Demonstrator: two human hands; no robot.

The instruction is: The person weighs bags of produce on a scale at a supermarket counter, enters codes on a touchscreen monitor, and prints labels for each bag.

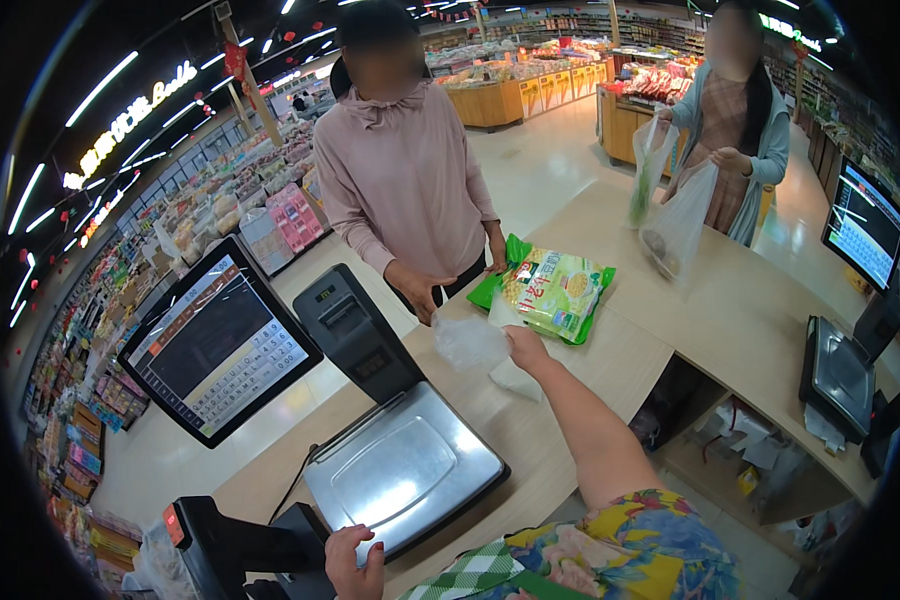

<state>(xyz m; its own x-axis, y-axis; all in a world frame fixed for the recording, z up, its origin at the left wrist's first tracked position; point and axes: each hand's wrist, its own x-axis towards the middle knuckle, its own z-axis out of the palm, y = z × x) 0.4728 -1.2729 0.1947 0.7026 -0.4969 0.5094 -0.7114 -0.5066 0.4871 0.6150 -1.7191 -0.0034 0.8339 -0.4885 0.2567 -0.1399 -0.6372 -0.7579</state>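
My right hand (526, 349) is stretched out over the counter, its fingers closed on a crumpled clear plastic bag (469, 341). A whitish sheet or bag (514, 379) lies under it on the wood. Just beyond is a green and yellow food packet (551, 292) bearing writing, lying flat. My left hand (354, 561) is at the near corner of the steel scale plate (405, 457), fingers apart and holding nothing; whether it touches the plate I cannot tell.
A person (405, 180) in pink stands across the counter (607, 352), one hand near the plastic bag. Another person (727, 142) holds bags at the right. A touchscreen (221, 341), the scale's display column (356, 330) and a black device (247, 532) stand left. A second scale (840, 375) is at right.
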